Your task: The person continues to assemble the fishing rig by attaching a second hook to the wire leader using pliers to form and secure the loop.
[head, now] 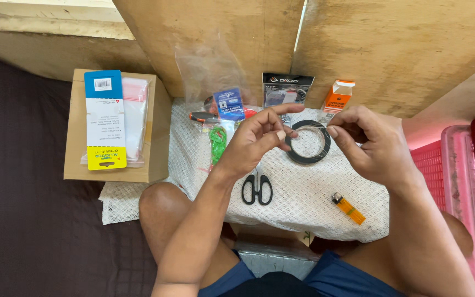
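Black tape ring [308, 142] pinched by both hands, white mesh cloth [303, 192] beneath

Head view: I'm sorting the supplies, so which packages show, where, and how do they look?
Cutter card: left, on brown box; blue, white, yellow.
Brown box: left, flat cardboard.
Blue packet: behind left hand.
Black box: against board.
Orange carton: right of it, small, upright.

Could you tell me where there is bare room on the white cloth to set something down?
Bare cloth lies between the scissors and the lighter, and at its left corner. The far edge is crowded with packets and boxes.
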